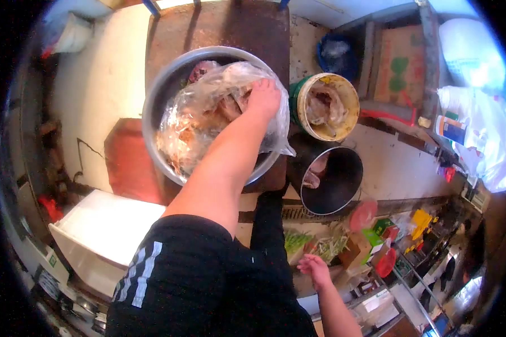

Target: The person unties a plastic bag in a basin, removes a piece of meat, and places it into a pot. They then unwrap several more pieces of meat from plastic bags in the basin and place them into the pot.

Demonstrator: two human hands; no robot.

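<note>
A large metal basin stands on a brown table. Inside it lies a clear plastic bag with brownish and pale contents that I cannot make out. My left hand reaches across the basin, its fingers bent round the bag's crumpled plastic at the right side. Part of a reddish item shows at the basin's back edge. Low on the right, my right hand hangs away from the basin, fingers loosely bent and apart, holding nothing visible.
Right of the basin stand a bucket with pale pieces inside and a dark round container holding a pinkish piece. Green vegetables and boxes lie at lower right. A white box-like surface is at lower left.
</note>
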